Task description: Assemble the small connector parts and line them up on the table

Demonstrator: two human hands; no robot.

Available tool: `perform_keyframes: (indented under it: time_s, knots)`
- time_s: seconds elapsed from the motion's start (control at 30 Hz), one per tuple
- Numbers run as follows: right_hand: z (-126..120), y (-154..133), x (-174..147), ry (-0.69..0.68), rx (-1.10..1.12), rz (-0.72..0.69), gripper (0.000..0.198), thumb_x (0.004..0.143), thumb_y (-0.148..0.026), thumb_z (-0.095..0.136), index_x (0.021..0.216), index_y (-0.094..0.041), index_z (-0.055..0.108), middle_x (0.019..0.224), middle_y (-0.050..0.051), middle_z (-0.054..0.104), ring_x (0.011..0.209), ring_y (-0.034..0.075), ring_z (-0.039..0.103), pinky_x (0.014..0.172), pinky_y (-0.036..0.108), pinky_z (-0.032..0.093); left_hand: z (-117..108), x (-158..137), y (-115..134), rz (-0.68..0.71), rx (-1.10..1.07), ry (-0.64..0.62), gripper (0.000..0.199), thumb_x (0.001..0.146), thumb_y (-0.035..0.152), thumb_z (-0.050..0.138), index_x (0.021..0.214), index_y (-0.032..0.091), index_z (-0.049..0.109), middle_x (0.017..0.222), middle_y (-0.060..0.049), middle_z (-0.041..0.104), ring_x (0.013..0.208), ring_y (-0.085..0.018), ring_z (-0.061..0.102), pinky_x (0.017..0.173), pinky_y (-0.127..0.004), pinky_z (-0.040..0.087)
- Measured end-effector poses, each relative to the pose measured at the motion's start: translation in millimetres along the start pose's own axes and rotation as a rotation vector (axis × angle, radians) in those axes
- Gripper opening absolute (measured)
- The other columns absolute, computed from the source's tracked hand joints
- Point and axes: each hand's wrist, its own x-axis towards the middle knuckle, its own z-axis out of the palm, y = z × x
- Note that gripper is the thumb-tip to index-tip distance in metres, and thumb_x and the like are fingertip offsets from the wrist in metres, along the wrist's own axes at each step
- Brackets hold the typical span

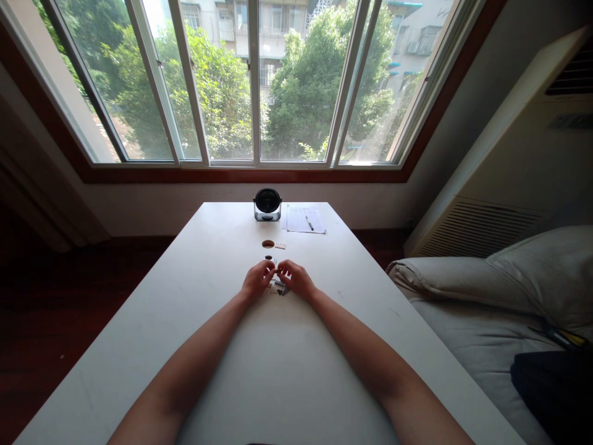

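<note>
Both hands at frame center, over white desk [287, 358]. Left hand [257, 279] and right hand [297, 279] nearly meet, fingertips pinched narrow on each; tiny brownish piece [277, 271] between them, too small to identify, can't tell which grip has it. Small loose pieces [280, 289] on desk just below the fingers, center frame. Round dark-centered item [268, 258] just above left hand, partly hidden. Above that, brown round item [268, 244], dotted card [280, 246] just to its right. Black fan [267, 201] upper center; papers [299, 220] with pen [309, 223] on top, to its right.
</note>
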Motion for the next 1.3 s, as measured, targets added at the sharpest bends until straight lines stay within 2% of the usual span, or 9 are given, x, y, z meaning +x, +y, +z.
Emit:
perform_keyframes:
  time_s: [0.67,0.93,1.3]
  knots:
    - [-1.2,-0.9,-1.0,0.013,0.005,-0.024,0.013,0.091,-0.028,0.059,0.104,-0.023,0.059,0.091,0.002,0.066,0.075,0.015,0.062,0.071,0.029,0.051,1.4,-0.1,0.4,-0.018,-0.025,-0.020,0.012,0.086,0.029,0.060,0.097,0.023,0.060,0.089,0.000,0.069,0.069,-0.013,0.062,0.068,-0.025,0.050]
    - [-1.5,-0.6,-0.3,0.021,-0.002,-0.031,0.013,0.091,-0.029,0.060,0.103,-0.024,0.061,0.091,0.002,0.067,0.073,0.015,0.062,0.070,0.028,0.051,1.8,0.4,-3.1,0.009,0.001,-0.002,0.010,0.088,0.030,0.058,0.094,0.024,0.062,0.085,0.000,0.069,0.069,-0.013,0.062,0.069,-0.025,0.051]
    - [-2.5,-1.9,-0.1,0.033,-0.011,-0.004,0.014,0.092,-0.033,0.059,0.100,-0.022,0.063,0.088,0.002,0.068,0.070,0.014,0.061,0.069,0.029,0.051,0.3,0.9,0.6,-0.015,0.012,-0.008,0.018,0.091,0.038,0.056,0.099,0.025,0.065,0.086,-0.001,0.071,0.070,-0.014,0.064,0.068,-0.026,0.052]
